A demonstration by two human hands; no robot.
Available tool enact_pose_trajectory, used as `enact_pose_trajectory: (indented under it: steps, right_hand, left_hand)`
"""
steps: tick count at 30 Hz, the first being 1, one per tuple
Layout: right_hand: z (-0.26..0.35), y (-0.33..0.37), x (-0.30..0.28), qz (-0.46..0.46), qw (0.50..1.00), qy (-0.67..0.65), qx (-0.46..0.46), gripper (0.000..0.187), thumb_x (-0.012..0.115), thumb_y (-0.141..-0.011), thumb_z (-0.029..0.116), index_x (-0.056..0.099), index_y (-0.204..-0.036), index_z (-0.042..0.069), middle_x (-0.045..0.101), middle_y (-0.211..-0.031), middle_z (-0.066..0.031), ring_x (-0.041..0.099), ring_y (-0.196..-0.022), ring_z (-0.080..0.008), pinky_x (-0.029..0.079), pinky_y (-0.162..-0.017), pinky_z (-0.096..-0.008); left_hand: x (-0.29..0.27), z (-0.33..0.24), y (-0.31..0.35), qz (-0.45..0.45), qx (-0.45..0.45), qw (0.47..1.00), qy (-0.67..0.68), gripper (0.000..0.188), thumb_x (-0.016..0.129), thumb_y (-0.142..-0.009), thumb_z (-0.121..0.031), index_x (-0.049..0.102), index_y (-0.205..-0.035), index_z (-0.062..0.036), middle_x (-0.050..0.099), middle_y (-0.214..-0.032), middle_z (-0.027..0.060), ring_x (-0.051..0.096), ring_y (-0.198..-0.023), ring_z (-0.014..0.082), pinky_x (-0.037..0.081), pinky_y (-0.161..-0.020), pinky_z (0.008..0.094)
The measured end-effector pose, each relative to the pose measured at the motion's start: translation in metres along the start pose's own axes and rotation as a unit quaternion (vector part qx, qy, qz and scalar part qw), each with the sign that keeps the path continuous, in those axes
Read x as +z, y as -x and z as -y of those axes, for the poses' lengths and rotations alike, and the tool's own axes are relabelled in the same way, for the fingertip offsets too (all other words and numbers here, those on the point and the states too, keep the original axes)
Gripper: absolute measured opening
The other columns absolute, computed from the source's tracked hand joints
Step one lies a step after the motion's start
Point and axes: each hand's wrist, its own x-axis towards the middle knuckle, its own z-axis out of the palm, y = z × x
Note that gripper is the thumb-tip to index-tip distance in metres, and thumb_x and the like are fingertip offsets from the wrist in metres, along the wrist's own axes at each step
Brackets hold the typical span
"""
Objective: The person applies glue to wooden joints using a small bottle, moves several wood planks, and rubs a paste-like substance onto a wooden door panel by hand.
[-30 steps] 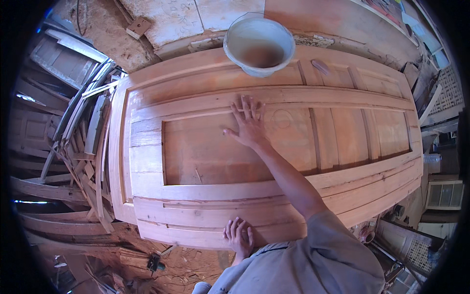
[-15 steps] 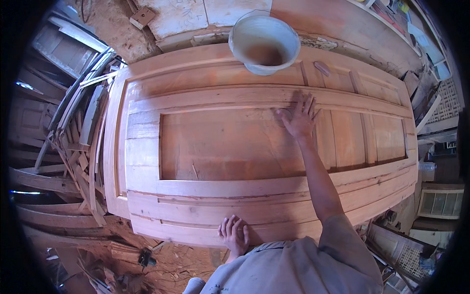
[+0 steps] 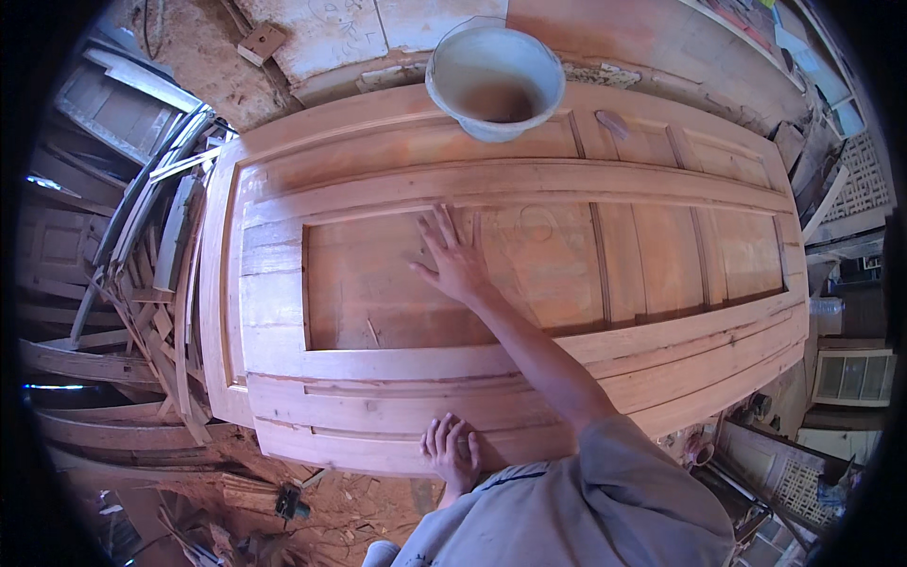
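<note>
A panelled wooden door (image 3: 425, 364) lies flat before me, on top of another door (image 3: 219, 312) that shows along the far side and at the left. My right hand (image 3: 458, 266) reaches over its large recessed panel (image 3: 378, 312), fingers spread, nothing held. Whether the palm touches the surface I cannot tell. At the near edge, my left hand (image 3: 452, 452) rests on the wood with its fingers apart and slightly bent. A pale bucket (image 3: 496, 80), brownish inside, stands beyond at the far side. Right of it lies a small brown block (image 3: 612, 123).
Scrap boards and strips (image 3: 156, 293) are heaped at the left. A wooden block with a hole (image 3: 262, 43) sits at the far left. Wood chips litter the floor (image 3: 340, 515). At the right are a lattice panel (image 3: 862, 184) and a small framed window (image 3: 853, 386).
My right hand has swept left across the recessed panel, from near its dividing strip toward the middle. My left hand stays on the near edge.
</note>
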Motion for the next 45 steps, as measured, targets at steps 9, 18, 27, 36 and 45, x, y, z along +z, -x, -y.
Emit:
enact_pose_trajectory:
  steps: [9, 18, 27, 36, 45]
  right_hand:
    - [-0.074, 0.154, -0.079, -0.081, 0.961, -0.092, 0.248, 0.016, 0.059, -0.086, 0.012, 0.063, -0.101, 0.007, 0.061, -0.070, -0.0159, 0.060, -0.069, -0.0345, 0.048, -0.064, -0.0443]
    - [-0.167, 0.316, -0.205, -0.184, 0.826, -0.039, 0.532, 0.027, 0.059, -0.087, 0.006, 0.058, -0.113, 0.002, 0.062, -0.075, -0.0098, 0.056, -0.062, -0.0175, 0.045, -0.056, -0.0341]
    - [-0.168, 0.411, -0.299, -0.313, 0.820, 0.038, 0.478, 0.065, 0.063, -0.079, 0.008, 0.035, -0.138, 0.005, 0.014, -0.150, -0.0218, 0.034, -0.131, -0.0416, 0.036, -0.105, -0.0457]
    - [-0.228, 0.628, -0.362, -0.274, 0.749, -0.021, 0.603, 0.055, 0.062, -0.083, 0.012, 0.040, -0.134, 0.004, 0.048, -0.129, -0.0253, 0.054, -0.111, -0.0405, 0.044, -0.095, -0.0430]
    - [-0.280, 0.889, -0.392, -0.197, 0.726, -0.112, 0.649, 0.091, 0.070, -0.077, 0.042, 0.022, -0.144, 0.004, 0.025, -0.145, -0.0295, 0.030, -0.133, -0.0417, 0.030, -0.108, -0.0451]
  left_hand:
    - [-0.002, 0.003, 0.000, -0.006, 0.004, 1.000, -0.004, 0.026, 0.062, -0.081, -0.022, 0.063, -0.105, -0.0118, 0.056, -0.124, 0.0091, 0.043, -0.124, 0.0312, 0.025, -0.105, 0.0477]
    - [0.002, -0.008, -0.002, -0.022, 0.055, 0.998, 0.005, 0.024, 0.061, -0.082, -0.023, 0.060, -0.103, -0.0110, 0.056, -0.122, 0.0118, 0.044, -0.121, 0.0361, 0.028, -0.103, 0.0498]
    - [0.029, -0.009, 0.016, -0.121, 0.136, 0.983, 0.004, 0.028, 0.055, -0.088, -0.030, 0.060, -0.096, -0.0039, 0.059, -0.112, 0.0196, 0.053, -0.107, 0.0376, 0.037, -0.091, 0.0484]
    - [0.037, -0.036, 0.036, -0.185, 0.087, 0.977, 0.067, 0.023, 0.059, -0.087, -0.019, 0.063, -0.103, -0.0028, 0.063, -0.109, 0.0140, 0.059, -0.100, 0.0323, 0.044, -0.090, 0.0419]
    - [0.168, -0.238, 0.157, -0.106, 0.250, 0.946, 0.176, 0.029, 0.050, -0.094, -0.011, 0.052, -0.118, 0.0048, 0.055, -0.120, 0.0189, 0.056, -0.106, 0.0286, 0.048, -0.080, 0.0363]
